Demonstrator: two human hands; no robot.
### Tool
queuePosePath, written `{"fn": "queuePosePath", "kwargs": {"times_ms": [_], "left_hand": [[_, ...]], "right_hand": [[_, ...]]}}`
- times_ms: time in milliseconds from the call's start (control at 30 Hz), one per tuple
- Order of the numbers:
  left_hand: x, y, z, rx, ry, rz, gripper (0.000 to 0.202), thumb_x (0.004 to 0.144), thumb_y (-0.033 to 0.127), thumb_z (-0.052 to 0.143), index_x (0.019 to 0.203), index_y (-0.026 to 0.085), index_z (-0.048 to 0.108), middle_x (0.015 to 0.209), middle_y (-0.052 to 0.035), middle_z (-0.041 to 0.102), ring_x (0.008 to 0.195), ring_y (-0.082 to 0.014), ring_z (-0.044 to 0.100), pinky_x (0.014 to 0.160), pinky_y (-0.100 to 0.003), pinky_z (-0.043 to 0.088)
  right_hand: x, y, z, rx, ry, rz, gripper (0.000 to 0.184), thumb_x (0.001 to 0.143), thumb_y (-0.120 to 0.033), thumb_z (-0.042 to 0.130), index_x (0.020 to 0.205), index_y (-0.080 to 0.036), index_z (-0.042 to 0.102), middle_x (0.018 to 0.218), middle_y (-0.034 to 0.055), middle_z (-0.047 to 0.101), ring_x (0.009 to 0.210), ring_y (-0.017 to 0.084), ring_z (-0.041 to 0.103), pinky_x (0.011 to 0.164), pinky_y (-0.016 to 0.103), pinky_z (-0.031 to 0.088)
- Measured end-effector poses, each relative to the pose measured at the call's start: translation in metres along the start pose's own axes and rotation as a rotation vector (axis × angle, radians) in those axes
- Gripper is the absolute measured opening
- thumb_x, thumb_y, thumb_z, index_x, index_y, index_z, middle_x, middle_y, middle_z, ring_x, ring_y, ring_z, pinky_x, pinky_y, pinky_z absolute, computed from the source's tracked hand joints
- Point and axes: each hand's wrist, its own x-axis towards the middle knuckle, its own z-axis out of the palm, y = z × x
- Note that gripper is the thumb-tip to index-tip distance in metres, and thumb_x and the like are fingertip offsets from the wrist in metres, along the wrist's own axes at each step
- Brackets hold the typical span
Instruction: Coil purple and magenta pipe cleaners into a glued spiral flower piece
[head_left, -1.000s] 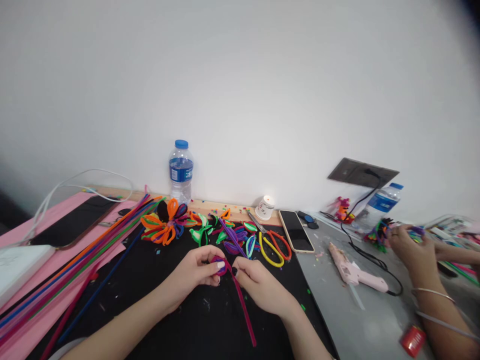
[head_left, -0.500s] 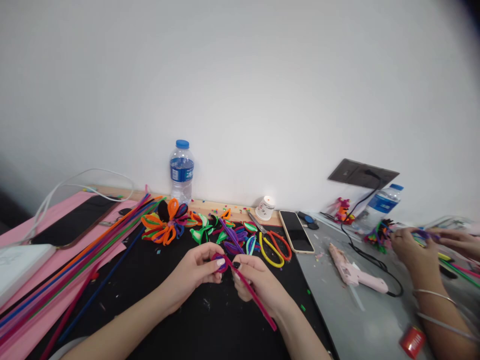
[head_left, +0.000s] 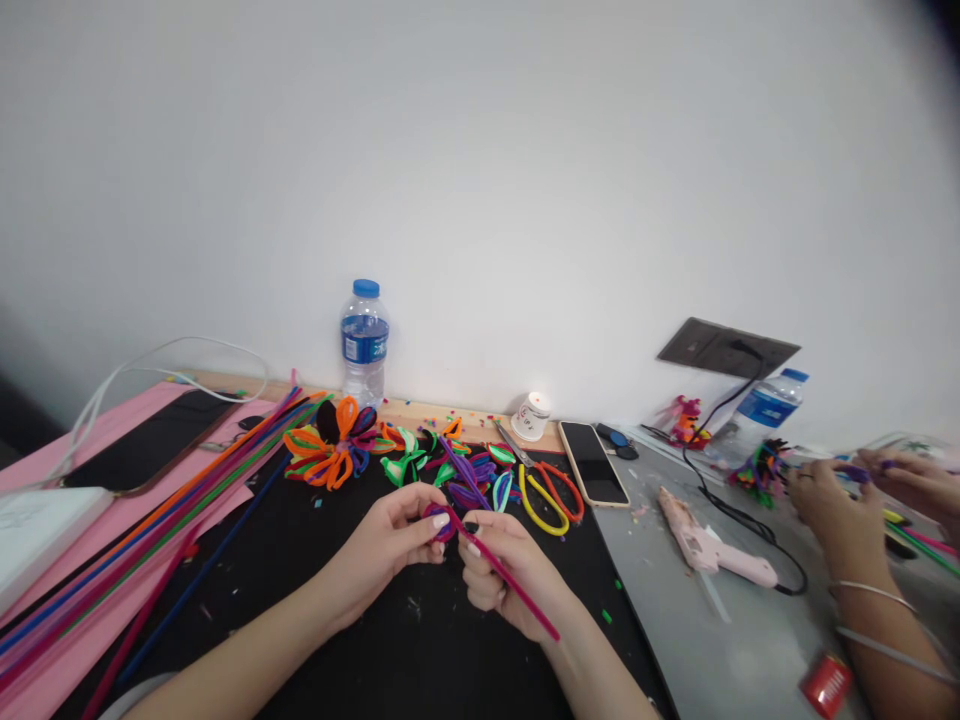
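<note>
My left hand (head_left: pixel 382 548) pinches a small purple and magenta pipe-cleaner loop (head_left: pixel 441 522) between thumb and fingertips above the black mat (head_left: pixel 315 600). My right hand (head_left: pixel 510 575) is closed round the long magenta pipe cleaner (head_left: pixel 517 590) that runs from that loop down across my wrist. Just beyond my hands lie bent pipe-cleaner petals in purple, green and blue (head_left: pixel 465 472) and an orange and blue pipe-cleaner flower (head_left: pixel 334 442).
Yellow and red scissors (head_left: pixel 551 492), a phone (head_left: pixel 592 462), a water bottle (head_left: pixel 364 340) and a white cup (head_left: pixel 530 416) stand behind. Straight pipe cleaners (head_left: pixel 135 540) lie at left on pink paper. At right, a pink glue gun (head_left: pixel 709 548) and another person's hands (head_left: pixel 832 505).
My right hand has turned and drawn closer to the left, swinging the magenta pipe cleaner's free end from the mat up over my wrist. The other person's hands shifted slightly right.
</note>
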Motion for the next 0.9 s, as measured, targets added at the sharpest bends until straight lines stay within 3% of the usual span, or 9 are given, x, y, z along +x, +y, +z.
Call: {"fn": "queuePosePath", "kwargs": {"times_ms": [500, 700, 900], "left_hand": [[-0.003, -0.001, 0.002, -0.09, 0.044, -0.022, 0.018, 0.073, 0.024, 0.072, 0.086, 0.018, 0.062, 0.071, 0.0032, 0.055, 0.061, -0.0069, 0.052, 0.062, -0.022, 0.047], [-0.004, -0.005, 0.002, -0.138, 0.076, -0.052, 0.019, 0.072, 0.025, 0.073, 0.088, 0.018, 0.063, 0.062, 0.0054, 0.05, 0.053, -0.0047, 0.043, 0.053, -0.017, 0.039], [-0.002, -0.007, 0.002, -0.177, 0.101, -0.043, 0.019, 0.072, 0.022, 0.073, 0.089, 0.018, 0.065, 0.076, 0.0007, 0.059, 0.069, -0.0092, 0.053, 0.065, -0.021, 0.042]], "right_hand": [[0.004, 0.006, 0.003, 0.006, 0.026, -0.026, 0.019, 0.077, -0.024, 0.062, 0.067, -0.017, 0.047, 0.043, -0.0115, 0.032, 0.033, 0.001, 0.015, 0.035, 0.017, 0.01], [0.006, 0.012, 0.002, -0.004, 0.044, -0.076, 0.026, 0.077, -0.028, 0.064, 0.065, -0.019, 0.042, 0.044, -0.0113, 0.032, 0.033, 0.002, 0.017, 0.035, 0.018, 0.011], [0.005, 0.013, 0.003, -0.092, 0.056, -0.131, 0.029, 0.081, -0.034, 0.061, 0.066, -0.019, 0.042, 0.046, -0.0113, 0.028, 0.036, 0.003, 0.017, 0.038, 0.019, 0.012]]}}
